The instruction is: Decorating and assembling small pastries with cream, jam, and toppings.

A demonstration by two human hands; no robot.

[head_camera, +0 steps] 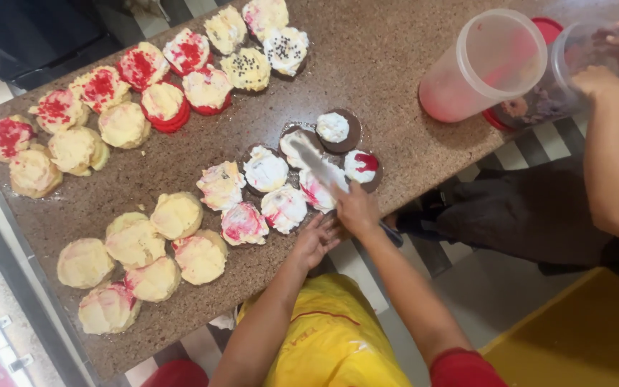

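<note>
My right hand (356, 208) grips the handle of a spreading knife (311, 159). Its frosting-smeared blade lies over a cluster of cookies with white and red frosting (284, 208), some on dark chocolate bases (338, 129). My left hand (314, 240) rests flat at the table edge beside a pink-streaked cookie (243, 223), fingers apart and holding nothing. A yellow apron (331, 337) covers my front.
On the speckled brown countertop (388, 50), rows of pale frosted cookies (134, 244) and red-sprinkled ones (102, 89) fill the left. At the right end, another person's hands (607, 79) hold a clear tub (574, 72) beside an upright clear plastic container (485, 64) with a red lid.
</note>
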